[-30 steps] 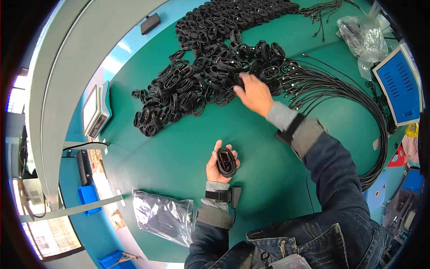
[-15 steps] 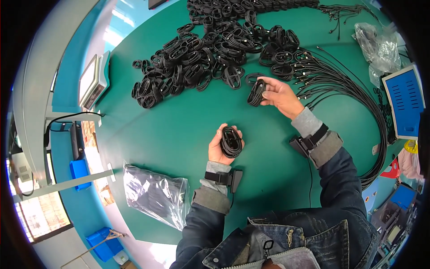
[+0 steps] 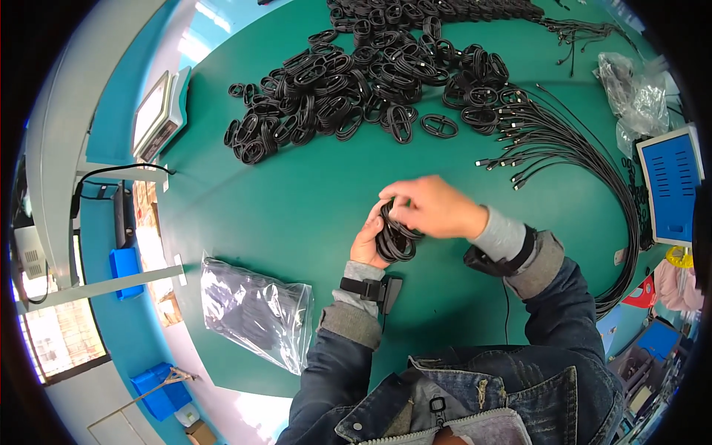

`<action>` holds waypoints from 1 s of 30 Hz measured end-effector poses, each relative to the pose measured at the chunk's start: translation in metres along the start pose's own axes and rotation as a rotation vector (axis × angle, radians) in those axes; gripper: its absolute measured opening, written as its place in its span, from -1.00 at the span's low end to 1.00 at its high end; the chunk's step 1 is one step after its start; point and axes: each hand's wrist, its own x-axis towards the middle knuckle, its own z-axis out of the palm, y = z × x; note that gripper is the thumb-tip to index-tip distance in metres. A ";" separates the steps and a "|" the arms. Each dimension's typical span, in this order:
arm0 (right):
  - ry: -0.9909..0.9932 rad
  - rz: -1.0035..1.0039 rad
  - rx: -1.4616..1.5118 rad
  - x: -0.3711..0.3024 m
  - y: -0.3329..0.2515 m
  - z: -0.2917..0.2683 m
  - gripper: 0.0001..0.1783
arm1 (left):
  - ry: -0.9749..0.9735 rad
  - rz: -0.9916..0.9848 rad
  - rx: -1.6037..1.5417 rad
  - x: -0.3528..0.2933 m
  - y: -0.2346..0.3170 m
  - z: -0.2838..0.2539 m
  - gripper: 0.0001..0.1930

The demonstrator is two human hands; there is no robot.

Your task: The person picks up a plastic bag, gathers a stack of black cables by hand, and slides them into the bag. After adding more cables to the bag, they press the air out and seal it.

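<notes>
My left hand point(image 3: 363, 243) is closed around several coiled black cables point(image 3: 397, 245), held together just above the green table. From the right, my right hand point(image 3: 439, 211) reaches over the top of that bundle, its fingers bent and pressed onto the coils. The two hands touch or nearly touch there, and the fingertips are slightly blurred. Which coil belongs to which hand is hard to tell. Farther off lies a single cable coil point(image 3: 439, 125), beside a large heap of similar black coils point(image 3: 326, 93).
Long uncoiled black cables point(image 3: 593, 159) curve along the right side, their plugs pointing left. A clear plastic bag point(image 3: 256, 311) with dark contents lies near left. A scale point(image 3: 159, 115) stands at the far left edge, a blue panel point(image 3: 670, 185) at the right, with crumpled clear plastic point(image 3: 634, 96) behind it.
My right hand has come toward me and leftward with its coil, from near the heap to the bundle in my left hand. The lone coil it partly covered now shows fully.
</notes>
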 end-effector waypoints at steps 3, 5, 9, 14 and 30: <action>0.229 0.052 -0.122 0.020 0.016 -0.024 -0.65 | -0.141 -0.069 -0.079 -0.014 0.010 -0.021 -0.57; 0.581 -0.140 -0.700 0.035 0.088 -0.042 -0.63 | -0.097 -0.054 -0.092 -0.010 0.003 -0.011 -0.59; 0.489 -0.011 -0.844 0.032 0.118 -0.018 -0.59 | 0.077 0.000 -0.040 -0.008 0.006 -0.006 -0.66; 0.419 0.029 -0.217 0.008 0.105 -0.004 -0.53 | 0.274 0.029 0.272 -0.017 0.008 -0.001 -0.79; 0.215 0.153 -0.392 -0.122 0.011 0.036 -0.35 | 0.385 -0.093 0.324 -0.091 0.013 0.014 -0.82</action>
